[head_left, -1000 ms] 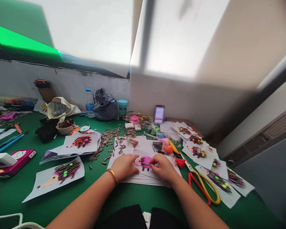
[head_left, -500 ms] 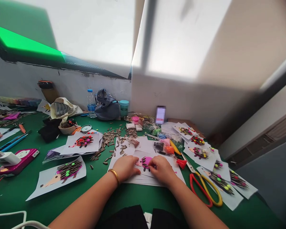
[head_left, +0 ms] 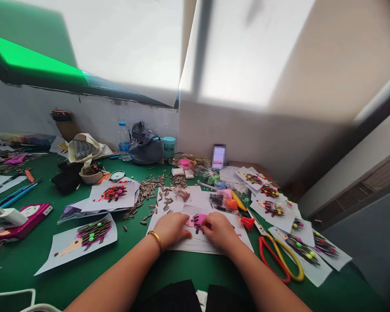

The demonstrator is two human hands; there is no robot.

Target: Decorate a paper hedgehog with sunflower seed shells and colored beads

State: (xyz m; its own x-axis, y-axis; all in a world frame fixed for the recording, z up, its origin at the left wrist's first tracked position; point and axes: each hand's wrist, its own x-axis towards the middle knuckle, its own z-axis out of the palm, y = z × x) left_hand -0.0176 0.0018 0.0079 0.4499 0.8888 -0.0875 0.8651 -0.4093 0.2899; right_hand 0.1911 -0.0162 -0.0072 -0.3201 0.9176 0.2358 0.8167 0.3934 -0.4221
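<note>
A pink clay hedgehog (head_left: 199,220) with dark seeds stuck on its back lies on a small sheet, over a stack of white paper (head_left: 182,245). My left hand (head_left: 172,229), with a gold bangle at the wrist, rests flat at the hedgehog's head side, thumb and fingers apart, holding nothing. At the other end of the pink body, my right hand (head_left: 218,229) is closed in a pinch against it; whatever sits between the fingertips is hidden. Loose sunflower seeds (head_left: 151,188) are scattered beyond my left hand. Bags of coloured clay (head_left: 229,203) lie beyond my right hand.
Scissors (head_left: 279,253) with red and yellow handles lie to the right. Decorated hedgehog sheets (head_left: 300,247) spread beyond them; another hedgehog sheet (head_left: 81,242) lies left. A water bottle (head_left: 124,143), a grey bag (head_left: 145,147) and a phone (head_left: 219,157) stand along the wall.
Another person's hand at the far left edge has drawn back, mostly out of view. My right fingers shift very slightly on the hedgehog; my left hand stays put.
</note>
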